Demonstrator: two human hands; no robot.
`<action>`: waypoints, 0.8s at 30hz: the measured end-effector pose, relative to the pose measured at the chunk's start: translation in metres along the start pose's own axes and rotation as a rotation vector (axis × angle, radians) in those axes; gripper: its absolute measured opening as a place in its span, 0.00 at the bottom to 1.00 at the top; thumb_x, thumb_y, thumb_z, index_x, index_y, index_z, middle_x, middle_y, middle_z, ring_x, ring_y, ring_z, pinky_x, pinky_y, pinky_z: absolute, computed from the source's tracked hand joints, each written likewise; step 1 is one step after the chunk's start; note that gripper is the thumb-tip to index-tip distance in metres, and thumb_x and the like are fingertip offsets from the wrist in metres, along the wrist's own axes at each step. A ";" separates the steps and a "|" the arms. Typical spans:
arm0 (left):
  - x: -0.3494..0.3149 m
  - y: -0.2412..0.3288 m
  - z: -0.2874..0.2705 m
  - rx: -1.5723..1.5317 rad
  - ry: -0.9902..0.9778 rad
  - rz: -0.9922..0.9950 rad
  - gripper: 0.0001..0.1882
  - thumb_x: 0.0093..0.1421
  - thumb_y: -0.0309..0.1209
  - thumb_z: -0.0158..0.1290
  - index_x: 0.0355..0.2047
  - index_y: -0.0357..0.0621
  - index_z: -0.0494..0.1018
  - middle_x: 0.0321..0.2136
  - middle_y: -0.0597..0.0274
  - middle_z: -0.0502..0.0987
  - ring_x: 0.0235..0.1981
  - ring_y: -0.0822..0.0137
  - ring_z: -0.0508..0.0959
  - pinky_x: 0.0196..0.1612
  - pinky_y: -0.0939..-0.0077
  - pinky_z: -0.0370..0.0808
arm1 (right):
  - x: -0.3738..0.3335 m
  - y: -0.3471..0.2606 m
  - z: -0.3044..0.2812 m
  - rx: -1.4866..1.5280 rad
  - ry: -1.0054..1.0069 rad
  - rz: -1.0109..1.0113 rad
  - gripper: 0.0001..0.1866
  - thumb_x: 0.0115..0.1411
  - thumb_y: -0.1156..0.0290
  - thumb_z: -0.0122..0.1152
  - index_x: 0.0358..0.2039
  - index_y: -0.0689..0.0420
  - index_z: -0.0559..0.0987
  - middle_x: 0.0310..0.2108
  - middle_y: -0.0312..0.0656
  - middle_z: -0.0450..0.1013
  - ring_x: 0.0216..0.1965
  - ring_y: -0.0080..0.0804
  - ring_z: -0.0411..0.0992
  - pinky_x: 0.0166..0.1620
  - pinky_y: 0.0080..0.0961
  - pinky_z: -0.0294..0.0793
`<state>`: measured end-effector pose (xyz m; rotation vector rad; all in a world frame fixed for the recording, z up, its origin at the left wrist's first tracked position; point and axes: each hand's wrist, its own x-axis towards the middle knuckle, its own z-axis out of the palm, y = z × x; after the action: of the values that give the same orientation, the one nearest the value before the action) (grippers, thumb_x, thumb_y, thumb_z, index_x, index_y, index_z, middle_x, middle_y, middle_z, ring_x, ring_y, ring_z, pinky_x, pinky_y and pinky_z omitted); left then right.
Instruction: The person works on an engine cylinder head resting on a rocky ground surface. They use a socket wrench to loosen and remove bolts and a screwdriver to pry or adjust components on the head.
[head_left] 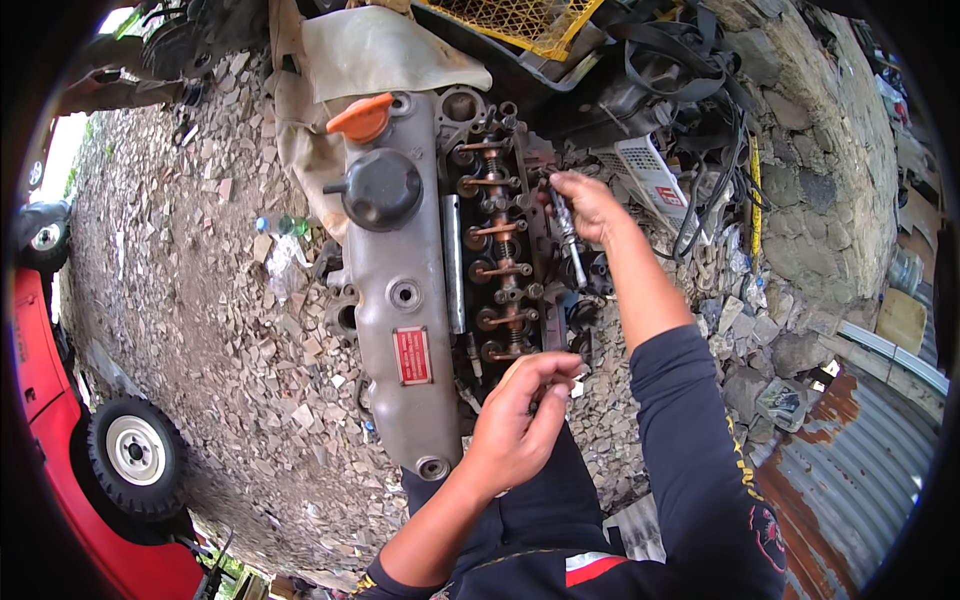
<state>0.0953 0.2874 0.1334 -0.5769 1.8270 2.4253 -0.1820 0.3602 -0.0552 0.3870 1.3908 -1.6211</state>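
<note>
A long engine cylinder head with its row of rusty rocker arms (pixel 497 240) lies exposed in front of me. Beside it on the left rests a grey valve cover (pixel 385 285) with an orange oil cap (pixel 361 118) and a round black cap (pixel 381 190). My right hand (pixel 597 212) is closed around a silver ratchet wrench (pixel 570 245) at the engine's right side; the tool's far end is partly hidden by the fingers. Over the near end of the engine hovers my left hand (pixel 520 425), fingers loosely bent, thumb apart, with nothing visible in it. A metal tube (pixel 453 265) lies between cover and rockers.
A yellow crate (pixel 530 22) and black belts (pixel 670 60) are piled at the far side. A white plastic basket (pixel 650 180) stands to the right, near a stone wall (pixel 800 190). Rusty corrugated sheet (pixel 830 480) lies near right; a red vehicle (pixel 75 450) stands left on gravel.
</note>
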 end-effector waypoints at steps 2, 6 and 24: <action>0.016 -0.005 0.013 -0.113 0.000 -0.038 0.14 0.65 0.18 0.42 0.51 0.34 0.66 0.43 0.60 0.73 0.43 0.73 0.73 0.49 0.78 0.70 | 0.005 0.015 -0.003 -0.055 0.042 0.015 0.13 0.66 0.65 0.53 0.45 0.59 0.72 0.31 0.42 0.74 0.26 0.32 0.75 0.28 0.31 0.79; 0.027 -0.006 0.016 -0.148 0.029 -0.072 0.13 0.65 0.19 0.42 0.50 0.35 0.67 0.43 0.60 0.74 0.42 0.74 0.74 0.48 0.79 0.71 | -0.004 0.014 0.017 -0.134 0.192 0.011 0.13 0.67 0.61 0.50 0.44 0.57 0.72 0.27 0.37 0.72 0.21 0.27 0.71 0.24 0.26 0.74; 0.110 -0.010 0.021 0.245 0.291 -0.228 0.20 0.67 0.27 0.42 0.59 0.38 0.58 0.52 0.56 0.69 0.43 0.70 0.73 0.44 0.77 0.72 | 0.012 -0.008 0.052 -0.428 0.330 -0.017 0.16 0.59 0.62 0.54 0.39 0.62 0.73 0.27 0.45 0.73 0.19 0.36 0.71 0.22 0.35 0.72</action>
<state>-0.0092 0.2902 0.0933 -1.0927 1.9912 2.0203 -0.1778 0.3074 -0.0430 0.3972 1.9441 -1.2609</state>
